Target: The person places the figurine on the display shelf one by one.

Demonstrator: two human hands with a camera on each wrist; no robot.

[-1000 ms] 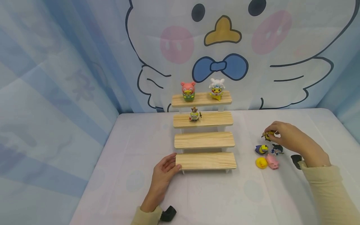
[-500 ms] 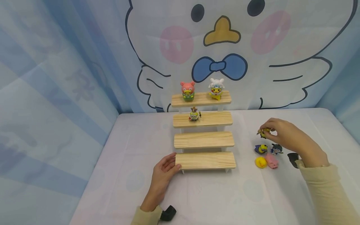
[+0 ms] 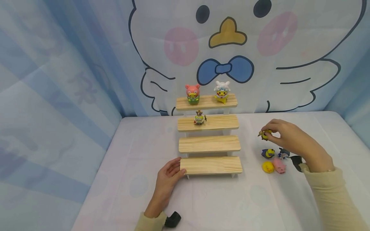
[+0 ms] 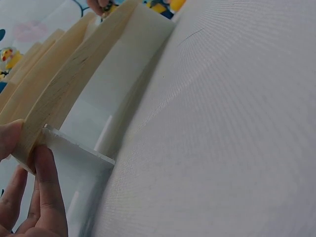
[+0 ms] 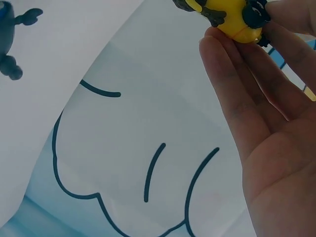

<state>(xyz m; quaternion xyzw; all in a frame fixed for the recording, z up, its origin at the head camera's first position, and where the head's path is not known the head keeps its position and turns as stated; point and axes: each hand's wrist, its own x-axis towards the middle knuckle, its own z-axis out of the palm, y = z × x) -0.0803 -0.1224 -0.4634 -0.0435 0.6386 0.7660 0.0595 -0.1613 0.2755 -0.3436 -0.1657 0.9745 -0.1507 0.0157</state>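
Note:
My left hand grips the left end of the lowest wooden shelf, the thumb above and fingers beneath, as the left wrist view shows at the board's end. At the right, my right hand pinches a small yellow and dark figure above the table; the right wrist view shows its yellow body between thumb and fingertips. On the top shelf stand a pink-hooded figure and a white-hooded one. A crowned figure stands on the second shelf.
Below my right hand lie a yellow figure with purple, a dark-haired figure, a yellow duck and a pink pig. A third shelf sits above the lowest. A printed curtain hangs behind the table.
My right hand has moved left and slightly up with the pinched figure. The left hand keeps its grip on the lowest shelf.

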